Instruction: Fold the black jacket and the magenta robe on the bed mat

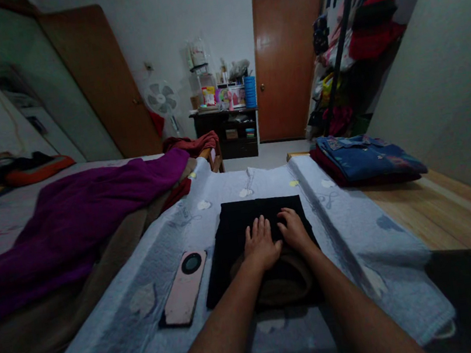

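Lying on the pale quilt (358,229) beside a pinkish smartphone (186,299), the folded black garment (232,242) bears the left hand (262,246), fingers slightly spread — and the right hand (295,231) just alongside, fingers loosely curved.

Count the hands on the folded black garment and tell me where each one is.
2. The left hand lies flat on the folded black garment, fingers pointing away; the right hand is just to its right, fingers bent. No others show.

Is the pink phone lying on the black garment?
No, the pink phone lies on the pale patterned cloth, beside the black garment.
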`<control>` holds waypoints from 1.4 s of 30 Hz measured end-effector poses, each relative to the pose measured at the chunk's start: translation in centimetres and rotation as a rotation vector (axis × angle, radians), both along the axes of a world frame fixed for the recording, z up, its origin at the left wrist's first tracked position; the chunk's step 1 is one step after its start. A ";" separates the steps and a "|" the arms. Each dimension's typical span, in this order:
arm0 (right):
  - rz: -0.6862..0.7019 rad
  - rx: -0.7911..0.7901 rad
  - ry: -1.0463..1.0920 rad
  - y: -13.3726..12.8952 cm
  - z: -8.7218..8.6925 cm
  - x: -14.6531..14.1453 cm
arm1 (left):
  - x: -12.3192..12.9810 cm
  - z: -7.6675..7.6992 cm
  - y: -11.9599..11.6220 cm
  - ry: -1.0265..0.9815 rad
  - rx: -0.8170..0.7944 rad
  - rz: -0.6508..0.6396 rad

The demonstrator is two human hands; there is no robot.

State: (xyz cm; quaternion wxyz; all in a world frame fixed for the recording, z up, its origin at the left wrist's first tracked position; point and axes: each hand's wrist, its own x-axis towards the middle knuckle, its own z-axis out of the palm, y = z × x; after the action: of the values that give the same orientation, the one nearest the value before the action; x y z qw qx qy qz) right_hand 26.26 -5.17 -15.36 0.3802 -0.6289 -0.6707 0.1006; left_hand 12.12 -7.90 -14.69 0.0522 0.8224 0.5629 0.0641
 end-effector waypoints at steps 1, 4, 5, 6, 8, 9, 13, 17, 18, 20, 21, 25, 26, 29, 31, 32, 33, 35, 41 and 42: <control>-0.029 0.028 0.013 0.2 -0.7 0.0 | 0.0 -0.4 -0.1 0.016 0.019 0.005; -0.100 0.096 0.006 0.2 -2.0 0.1 | -0.1 -0.8 -0.2 0.042 0.022 0.005; -0.117 0.104 -0.011 0.2 -2.2 0.1 | -0.1 -0.8 -0.1 0.042 0.018 0.002; -0.130 0.104 -0.029 0.2 -2.4 0.1 | -0.1 -0.7 -0.1 0.041 0.015 0.001; -0.139 0.101 -0.053 0.2 -2.5 0.1 | 0.0 -0.7 0.0 0.040 0.012 0.004; -0.135 0.105 -0.057 0.2 -2.5 0.2 | 0.0 -0.7 0.0 0.044 0.009 0.007; -0.096 0.145 -0.037 0.2 -2.6 0.5 | 0.1 -0.7 0.0 0.053 -0.004 0.013; -0.101 0.153 -0.040 0.1 -2.5 0.3 | 0.1 -0.6 0.0 0.031 -0.010 0.011; -0.111 0.147 -0.050 0.1 -2.5 0.2 | 0.1 -0.6 0.0 0.025 -0.016 0.011; -0.131 0.132 -0.070 0.0 -2.4 0.0 | 0.1 -0.5 0.0 0.017 -0.028 0.015; -0.138 0.127 -0.078 0.0 -2.4 0.0 | 0.1 -0.4 -0.1 0.015 -0.033 0.017; -0.126 0.145 -0.069 0.1 -2.7 0.1 | 0.1 -0.2 -0.2 0.009 -0.032 0.021; -0.117 0.156 -0.058 0.1 -2.7 0.2 | 0.1 -0.1 -0.2 0.010 -0.035 0.020; -0.096 0.186 -0.026 0.1 -2.9 0.4 | 0.2 0.0 -0.3 0.018 -0.040 0.022; -0.099 0.195 -0.019 0.1 -3.0 0.3 | 0.2 0.0 -0.3 0.027 -0.039 0.023; -0.105 0.195 -0.019 0.1 -3.0 0.2 | 0.2 0.0 -0.3 0.030 -0.038 0.024; -0.110 0.193 -0.019 0.2 -3.0 0.2 | 0.2 -0.1 -0.3 0.032 -0.039 0.024; -0.116 0.191 -0.009 0.2 -3.1 0.2 | 0.2 -0.2 -0.2 0.026 -0.037 0.025; -0.038 0.210 0.133 0.0 -3.3 1.1 | 0.0 -0.4 -0.3 -0.014 -0.001 0.005; -0.025 0.201 0.142 -0.1 -3.3 1.2 | -0.1 -0.4 -0.3 -0.017 0.000 0.001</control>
State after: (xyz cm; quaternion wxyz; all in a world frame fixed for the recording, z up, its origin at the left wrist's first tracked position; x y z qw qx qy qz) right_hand 27.48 -5.24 -18.61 0.4891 -0.5873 -0.6408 0.0724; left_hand 12.06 -8.24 -15.11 0.0570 0.8215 0.5629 0.0710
